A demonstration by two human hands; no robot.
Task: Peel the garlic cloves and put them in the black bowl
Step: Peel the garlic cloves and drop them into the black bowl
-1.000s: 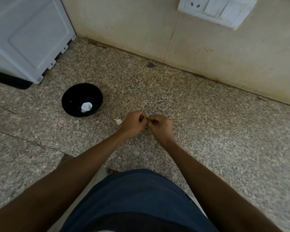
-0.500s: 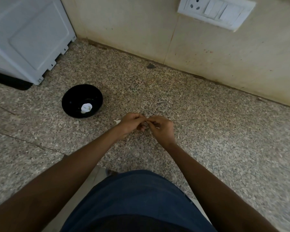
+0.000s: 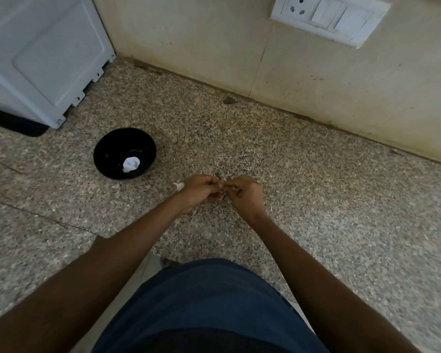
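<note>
Your left hand (image 3: 201, 191) and right hand (image 3: 245, 193) meet fingertip to fingertip over the middle of the speckled stone worktop (image 3: 316, 200), a little nearer your body than the back wall. The fingers of both hands are curled inward and pinch something small between them; that thing is almost wholly hidden by the fingertips, so you cannot make out from this view whether it is a clove, a scrap of skin or both. Your thumbs and forefingers press together at the point where the two hands touch, and both forearms reach out from the near edge of the worktop and converge there.

The black bowl (image 3: 112, 151) stands upright on the worktop to the left of your hands and slightly farther back, apart from them. A pale peeled garlic clove (image 3: 131, 163) lies on its bottom, toward the side of the bowl nearest your hands. A small whitish scrap of garlic skin (image 3: 179, 185) lies on the stone just beside your left wrist, between the hand and the bowl.

At the far left corner a white appliance (image 3: 41, 54) rests on a dark mat (image 3: 18, 124). A white switch plate (image 3: 329, 17) is set on the cream wall (image 3: 201, 44) behind the worktop, toward the right.
</note>
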